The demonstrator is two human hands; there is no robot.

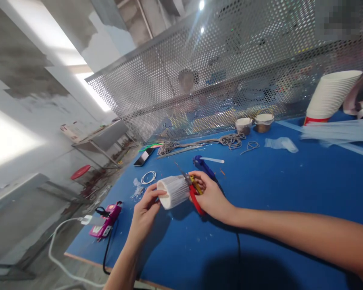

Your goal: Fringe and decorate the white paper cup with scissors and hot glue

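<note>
My left hand (145, 208) grips the open rim of a white cup-shaped piece (176, 191) with a ribbed, wrapped-looking outside, lying on its side in the air above the table. My right hand (213, 196) is closed round scissors (196, 198) with red and yellow handles. Their blades point up and to the left, against the far end of the white piece. Just beyond, a blue hot glue gun (203, 165) lies on the table with a white glue stick out of its back. Two white rings (148, 177) lie left of the piece.
On the blue table (269, 189) are a phone (144, 157), bundles of grey cord (231, 140), two small cups (263, 122), clear strips (345, 131) and stacked paper cups (332, 94). A purple power strip (106, 220) sits near the left edge. A perforated metal screen (157, 92) stands behind.
</note>
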